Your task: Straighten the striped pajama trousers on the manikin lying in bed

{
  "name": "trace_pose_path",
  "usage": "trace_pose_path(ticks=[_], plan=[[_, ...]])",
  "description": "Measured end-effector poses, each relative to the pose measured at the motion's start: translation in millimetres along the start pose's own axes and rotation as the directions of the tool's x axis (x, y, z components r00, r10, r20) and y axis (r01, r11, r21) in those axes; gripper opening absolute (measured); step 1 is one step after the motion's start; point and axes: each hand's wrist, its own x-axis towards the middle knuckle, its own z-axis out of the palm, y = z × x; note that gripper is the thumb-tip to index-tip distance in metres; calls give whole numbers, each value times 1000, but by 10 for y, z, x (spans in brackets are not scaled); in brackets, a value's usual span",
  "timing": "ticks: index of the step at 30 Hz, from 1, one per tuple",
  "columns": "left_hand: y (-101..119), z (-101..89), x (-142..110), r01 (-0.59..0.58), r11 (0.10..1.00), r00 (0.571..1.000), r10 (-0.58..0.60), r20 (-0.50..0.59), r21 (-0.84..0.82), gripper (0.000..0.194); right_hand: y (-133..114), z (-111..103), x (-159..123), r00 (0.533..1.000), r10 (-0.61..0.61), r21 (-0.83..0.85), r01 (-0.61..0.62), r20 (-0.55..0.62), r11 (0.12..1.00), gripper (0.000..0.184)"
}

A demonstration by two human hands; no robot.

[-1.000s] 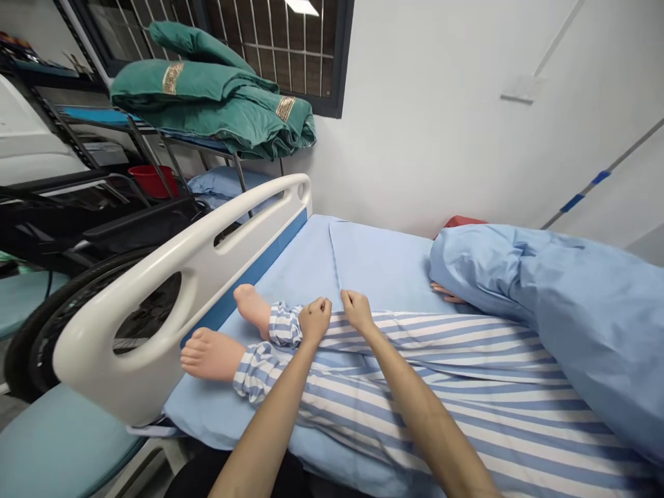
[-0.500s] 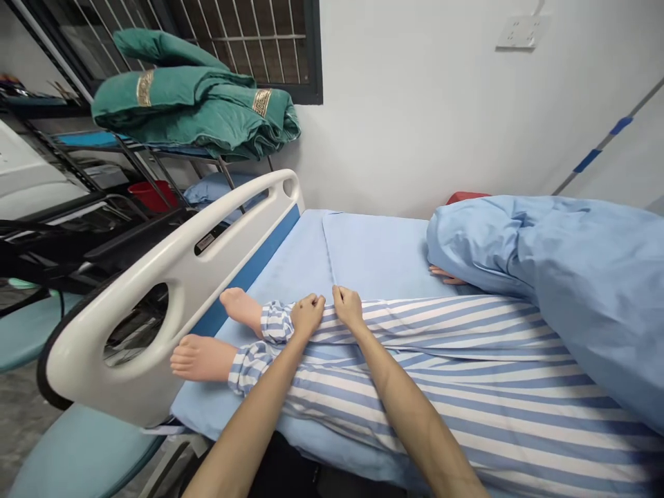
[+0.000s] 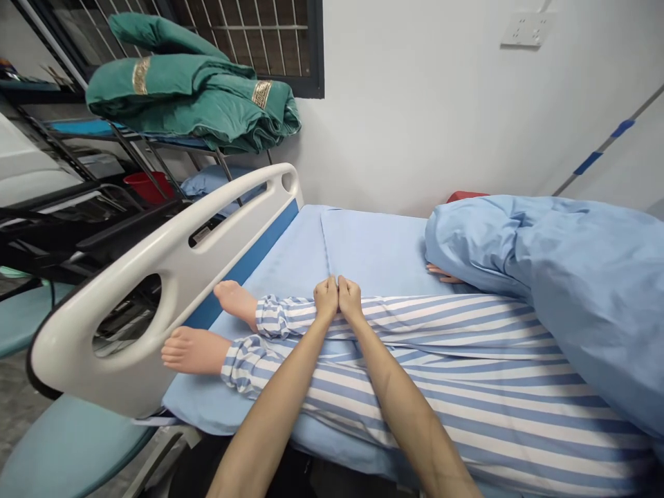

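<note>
A manikin lies on a hospital bed in blue-and-white striped trousers (image 3: 415, 346), its bare feet (image 3: 194, 349) towards the white footboard (image 3: 155, 277). My left hand (image 3: 326, 299) and my right hand (image 3: 351, 300) are side by side, knuckles touching, both closed on the far trouser leg near the shin. A light blue quilt (image 3: 560, 277) is bunched over the manikin's upper body, and one of its hands (image 3: 443, 277) shows at the quilt's edge.
The light blue sheet (image 3: 363, 249) covers the mattress up to the white wall. Folded green blankets (image 3: 197, 97) lie on a metal rack beside a barred window. A wheelchair (image 3: 77, 228) and a teal seat (image 3: 57, 456) stand left of the footboard.
My left hand has slid along the far trouser leg away from the ankle and now touches my right hand. The bunched cuff has been pulled flatter along the leg.
</note>
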Motion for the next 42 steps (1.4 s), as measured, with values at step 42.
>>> trace_pose_path(ticks=[42], plan=[[-92,-79,-64,-47,972,992,18,126,230,36,110,-572,106,999,37,-12,-37,-9,999,45]])
